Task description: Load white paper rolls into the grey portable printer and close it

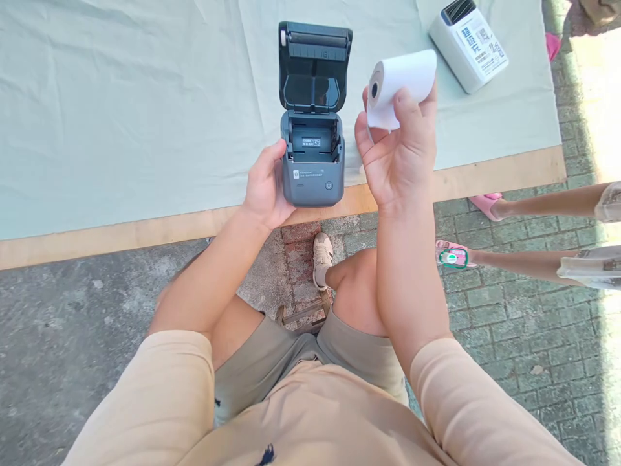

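My left hand [266, 188] grips the left side of a dark grey label printer [313, 184] at the table's near edge. The printer's lid [315, 68] is raised and tipped back, and its paper bay [313, 142] shows bare inside, with a small printed label on the bay wall. To the right, my right hand [400, 142] holds a white paper roll [405, 81] between thumb and fingers. The roll's dark core faces left, and a loose end of paper hangs below it. A gap separates the roll from the printer.
A white box [468, 45] with a printed label lies at the table's far right. Pale green cloth [145, 116] covers the table, whose wooden edge [121, 236] shows in front. Another person's legs and pink shoes [456, 254] are on the paving at right.
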`<state>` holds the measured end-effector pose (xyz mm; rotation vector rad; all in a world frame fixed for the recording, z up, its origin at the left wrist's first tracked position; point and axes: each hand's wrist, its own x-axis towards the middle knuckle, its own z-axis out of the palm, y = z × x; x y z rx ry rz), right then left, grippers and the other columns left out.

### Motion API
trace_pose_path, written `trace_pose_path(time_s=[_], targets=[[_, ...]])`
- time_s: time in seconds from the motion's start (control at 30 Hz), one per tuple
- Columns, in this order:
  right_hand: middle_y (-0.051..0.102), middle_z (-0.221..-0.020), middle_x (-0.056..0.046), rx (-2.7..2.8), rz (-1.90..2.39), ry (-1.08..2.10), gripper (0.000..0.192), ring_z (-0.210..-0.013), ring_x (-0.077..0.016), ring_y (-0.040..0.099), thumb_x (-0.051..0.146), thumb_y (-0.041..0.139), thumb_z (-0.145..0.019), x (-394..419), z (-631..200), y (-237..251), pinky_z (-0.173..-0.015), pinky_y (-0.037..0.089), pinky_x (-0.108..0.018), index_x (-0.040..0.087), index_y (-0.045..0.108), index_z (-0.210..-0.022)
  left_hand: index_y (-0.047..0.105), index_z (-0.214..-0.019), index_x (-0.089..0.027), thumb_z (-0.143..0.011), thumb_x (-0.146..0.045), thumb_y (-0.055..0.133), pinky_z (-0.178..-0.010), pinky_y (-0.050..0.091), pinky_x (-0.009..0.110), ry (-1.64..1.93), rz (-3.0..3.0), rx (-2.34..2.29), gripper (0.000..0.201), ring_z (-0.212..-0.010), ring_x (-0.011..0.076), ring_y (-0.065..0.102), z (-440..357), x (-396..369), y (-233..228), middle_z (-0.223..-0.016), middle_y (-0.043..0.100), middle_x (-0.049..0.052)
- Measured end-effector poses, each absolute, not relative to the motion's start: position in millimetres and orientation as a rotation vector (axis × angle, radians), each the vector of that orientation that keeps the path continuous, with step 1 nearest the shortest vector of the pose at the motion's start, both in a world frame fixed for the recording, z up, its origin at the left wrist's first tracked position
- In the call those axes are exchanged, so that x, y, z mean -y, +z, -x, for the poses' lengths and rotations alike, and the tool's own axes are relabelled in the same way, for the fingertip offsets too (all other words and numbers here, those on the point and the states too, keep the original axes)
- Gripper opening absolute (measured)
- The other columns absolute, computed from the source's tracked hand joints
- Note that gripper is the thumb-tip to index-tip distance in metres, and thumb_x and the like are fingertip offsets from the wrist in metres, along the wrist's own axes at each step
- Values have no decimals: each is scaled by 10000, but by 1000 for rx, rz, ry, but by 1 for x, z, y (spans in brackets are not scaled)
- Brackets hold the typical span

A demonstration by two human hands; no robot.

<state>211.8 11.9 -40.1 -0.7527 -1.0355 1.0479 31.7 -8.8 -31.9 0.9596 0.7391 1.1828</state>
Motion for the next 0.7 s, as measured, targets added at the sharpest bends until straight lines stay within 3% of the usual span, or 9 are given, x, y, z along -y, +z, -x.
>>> trace_pose_path(time_s=[0.1,0.23,0.4,0.53,0.7], targets=[[514,-1521,27,1083,826,1022,1012,-1528,-192,404,1009,419,-727,-16,-215,-45,-1121,531,-409,426,313,-1548,717,-1060,-137,-1052,-454,335,-1110,619,363,1172,-955,-701,496,-1284,244,696,-32,10,-30,-1135,756,106],[489,-1539,-30,1110,847,1041,1032,-1521,-223,411,990,313,-747,-18,-222,-49,-1092,549,-421,347,332,-1555,707,-1088,-125,-1070,-437,274,-1027,653,393,1158,-960,-637,534,-1155,244,745,-34,11,-29,-1184,755,102],[478,-1529,-63,1060,768,980,712,-1378,-210,545,687,377,-843,-10,-213,-43,-1022,586,-372,291,350,-1434,692,-1045,-127,-1051,-405,334,-1055,644,382,1167,-923,-676,453,-1215,244,727,-34,11,-29,-1086,767,95],[537,-1444,-61,1224,843,696,507,-1197,-159,627,441,477,-926,12,-197,-31,-918,581,-278,265,407,-1397,694,-1083,-125,-1057,-433,311,-1046,646,420,1153,-947,-676,493,-1231,272,720,-34,12,-29,-1147,752,106],[638,-1290,-19,1686,1114,357,445,-1193,-179,607,230,569,-896,26,-194,-26,-1089,543,-328,322,619,-1328,664,-1098,-150,-1045,-443,397,-1117,615,405,1192,-938,-748,400,-1340,272,665,-37,14,-30,-1136,742,100]])
